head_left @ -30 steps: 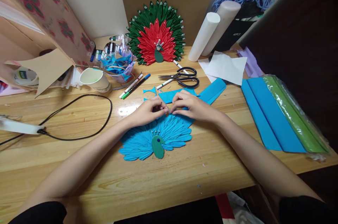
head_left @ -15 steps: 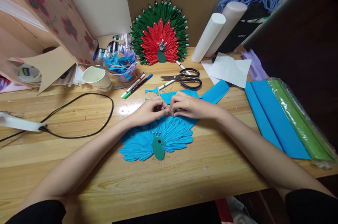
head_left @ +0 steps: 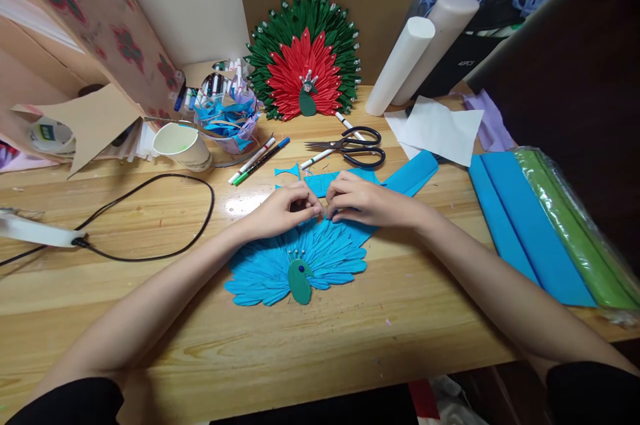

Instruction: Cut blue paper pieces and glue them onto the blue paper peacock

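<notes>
A blue paper peacock (head_left: pixel 333 258) lies on the table, its fanned petals around a green head and body (head_left: pixel 300 283) with a blue eye and small pins on top. Over the upper edge of the fan, my left hand (head_left: pixel 293 206) is closed in a pinch, fingers curled. Just right of it, my right hand (head_left: pixel 354 201) also pinches, its fingertips pointing down at the petals. Whatever sits between the fingertips is too small or hidden to tell. Behind the hands lie a strip of blue crepe paper (head_left: pixel 413 175) and black-handled scissors (head_left: pixel 350 143).
A red and green paper peacock (head_left: pixel 305 65) stands at the back. Left are markers (head_left: pixel 260 161), a paper cup (head_left: pixel 183 147), a tub of blue scraps (head_left: pixel 227 121) and a corded white tool (head_left: pixel 37 230). White rolls (head_left: pixel 400 68) and folded blue paper (head_left: pixel 530 225) are right.
My right hand has shifted slightly right, so a small gap shows between the two hands. My left hand stays almost in place. The view has tilted a little.
</notes>
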The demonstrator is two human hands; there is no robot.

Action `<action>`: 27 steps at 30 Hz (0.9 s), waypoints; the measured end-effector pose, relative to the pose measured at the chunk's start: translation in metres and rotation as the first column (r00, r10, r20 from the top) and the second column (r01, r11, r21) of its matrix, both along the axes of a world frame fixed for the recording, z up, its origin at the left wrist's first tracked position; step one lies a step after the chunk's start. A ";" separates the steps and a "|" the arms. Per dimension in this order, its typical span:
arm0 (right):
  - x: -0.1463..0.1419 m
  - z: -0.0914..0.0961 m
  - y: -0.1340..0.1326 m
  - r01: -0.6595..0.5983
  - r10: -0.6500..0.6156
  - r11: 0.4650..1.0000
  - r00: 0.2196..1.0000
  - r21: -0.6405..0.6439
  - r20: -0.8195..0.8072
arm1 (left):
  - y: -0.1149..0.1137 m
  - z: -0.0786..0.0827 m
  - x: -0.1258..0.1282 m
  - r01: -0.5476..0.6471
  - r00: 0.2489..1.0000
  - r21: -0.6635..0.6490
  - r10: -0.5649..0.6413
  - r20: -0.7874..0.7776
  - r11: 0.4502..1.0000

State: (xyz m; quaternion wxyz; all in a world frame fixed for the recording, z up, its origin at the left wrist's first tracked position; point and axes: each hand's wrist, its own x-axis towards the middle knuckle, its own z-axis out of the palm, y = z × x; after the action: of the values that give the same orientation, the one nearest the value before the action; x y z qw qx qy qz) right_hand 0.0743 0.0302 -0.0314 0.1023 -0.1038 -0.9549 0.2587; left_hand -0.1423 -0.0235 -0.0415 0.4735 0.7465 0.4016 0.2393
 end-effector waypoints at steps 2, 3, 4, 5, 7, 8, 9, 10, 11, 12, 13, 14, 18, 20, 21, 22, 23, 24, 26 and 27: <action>0.000 -0.001 0.002 -0.011 0.011 1.000 1.000 -0.005 -0.010 | 0.000 0.000 0.000 0.000 1.000 0.012 0.001 -0.003 1.000; 0.000 -0.002 0.002 -0.015 0.015 1.000 1.000 -0.006 -0.016 | 0.000 0.000 0.000 -0.001 1.000 0.016 0.001 -0.005 1.000; -0.001 -0.002 0.002 -0.021 0.020 1.000 1.000 -0.007 -0.022 | 0.000 0.001 0.000 -0.001 1.000 0.018 0.002 -0.009 1.000; -0.001 -0.003 0.002 -0.025 0.024 1.000 0.999 -0.006 -0.028 | 0.000 0.001 0.000 -0.001 1.000 0.019 0.001 -0.011 1.000; -0.003 -0.003 0.002 -0.031 0.031 1.000 0.999 0.001 -0.037 | 0.000 0.001 0.000 0.002 1.000 0.026 -0.002 -0.008 1.000; -0.003 -0.004 0.002 -0.035 0.035 0.999 0.999 0.009 -0.038 | 0.000 0.001 0.000 0.004 1.000 0.032 -0.003 -0.005 0.999; -0.004 -0.003 0.002 -0.039 0.040 0.999 0.999 0.017 -0.036 | 0.000 0.001 0.000 0.005 1.000 0.039 -0.005 -0.002 0.999; -0.004 -0.003 0.002 -0.043 0.044 0.999 0.999 0.026 -0.030 | 0.000 0.001 0.000 0.006 1.000 0.046 -0.005 -0.001 0.999; -0.005 -0.003 0.002 -0.045 0.046 0.998 0.999 0.032 -0.020 | 0.000 0.001 0.000 0.005 1.000 0.049 -0.005 -0.001 0.999; -0.004 -0.003 0.002 -0.047 0.047 0.998 0.999 0.037 -0.011 | 0.000 0.001 0.000 0.005 1.000 0.049 -0.005 -0.004 0.999; -0.004 -0.003 0.001 -0.047 0.047 0.998 0.999 0.039 -0.001 | 0.000 0.001 0.000 0.006 1.000 0.047 -0.006 -0.007 0.999; -0.004 -0.003 0.001 -0.045 0.045 0.998 0.999 0.040 0.008 | 0.000 0.001 0.000 0.007 1.000 0.045 -0.007 -0.009 0.999; -0.001 -0.005 -0.002 -0.032 0.032 0.999 0.999 0.031 0.013 | 0.000 0.002 0.000 0.009 1.000 0.034 -0.009 -0.013 0.999; -0.001 -0.006 -0.003 -0.022 0.022 0.999 1.000 0.031 -0.001 | 0.000 0.002 0.001 0.006 1.000 0.034 -0.006 -0.015 0.999; 0.000 -0.006 -0.004 -0.018 0.018 0.999 1.000 0.031 -0.008 | 0.000 0.002 0.001 0.005 1.000 0.035 -0.005 -0.014 0.999; 0.000 -0.007 -0.004 -0.014 0.014 0.999 1.000 0.031 -0.015 | 0.000 0.002 0.001 0.006 1.000 0.036 -0.005 -0.013 0.999; 0.000 -0.007 -0.003 -0.011 0.012 1.000 1.000 0.027 -0.020 | 0.000 0.003 0.001 0.008 1.000 0.036 -0.007 -0.012 0.999; 0.000 -0.006 -0.003 -0.010 0.011 1.000 1.000 0.022 -0.025 | 0.000 0.003 0.001 0.010 1.000 0.036 -0.010 -0.011 0.999; 0.001 -0.005 -0.001 -0.009 0.009 1.000 0.999 0.012 -0.036 | 0.000 0.004 0.002 0.012 1.000 0.034 -0.012 -0.011 0.999; 0.002 -0.005 -0.001 -0.008 0.008 1.000 0.999 0.008 -0.039 | 0.000 0.004 0.002 0.013 1.000 0.032 -0.013 -0.011 0.999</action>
State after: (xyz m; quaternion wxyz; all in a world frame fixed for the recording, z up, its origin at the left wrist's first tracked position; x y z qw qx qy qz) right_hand 0.0761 0.0297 -0.0363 0.1205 -0.0944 -0.9541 0.2574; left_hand -0.1406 -0.0237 -0.0372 0.4608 0.7579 0.3955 0.2383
